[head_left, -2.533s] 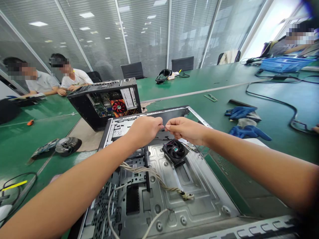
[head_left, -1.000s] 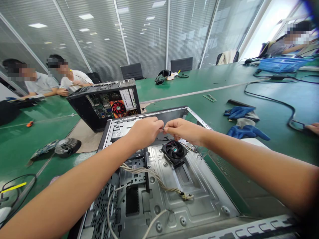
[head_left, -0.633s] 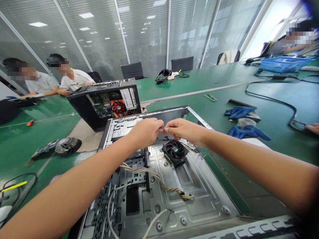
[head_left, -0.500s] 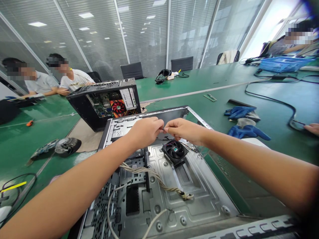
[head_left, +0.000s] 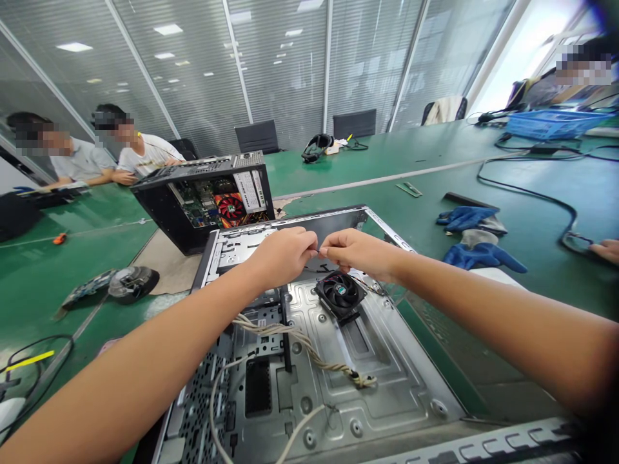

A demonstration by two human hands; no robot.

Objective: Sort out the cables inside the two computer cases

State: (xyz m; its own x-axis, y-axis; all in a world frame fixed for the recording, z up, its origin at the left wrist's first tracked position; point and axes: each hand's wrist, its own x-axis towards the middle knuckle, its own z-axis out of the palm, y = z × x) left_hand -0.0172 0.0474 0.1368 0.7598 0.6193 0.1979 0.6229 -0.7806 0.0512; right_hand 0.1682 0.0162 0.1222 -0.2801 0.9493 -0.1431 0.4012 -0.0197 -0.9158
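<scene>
Handwork on a thin dark strand looks to be the step in progress, with both hands drawn together above the far end of a bare metal computer case. The left hand has thumb and forefinger pressed together on the strand, the other fingers curled in; the right hand pinches it just beside, also with no visible gap between finger and thumb. The strand bridges the narrow space between them; whether it is a wire or a tie is too small to tell. Taking those fingertips as the centre of the dial, a black fan rests on the case floor at five o'clock, thin wires near it at four, and I cannot tell whether these join the strand. A twisted cable bundle lies inside the case at six o'clock. Beyond its far edge, a second computer stands upright at ten o'clock, a headset sits at twelve, and blue gloves lie at three, with a co-worker's hand farther out that way. In my judgement, the next move calls for a light, steady pinch on both sides and a close look at the strand.
</scene>
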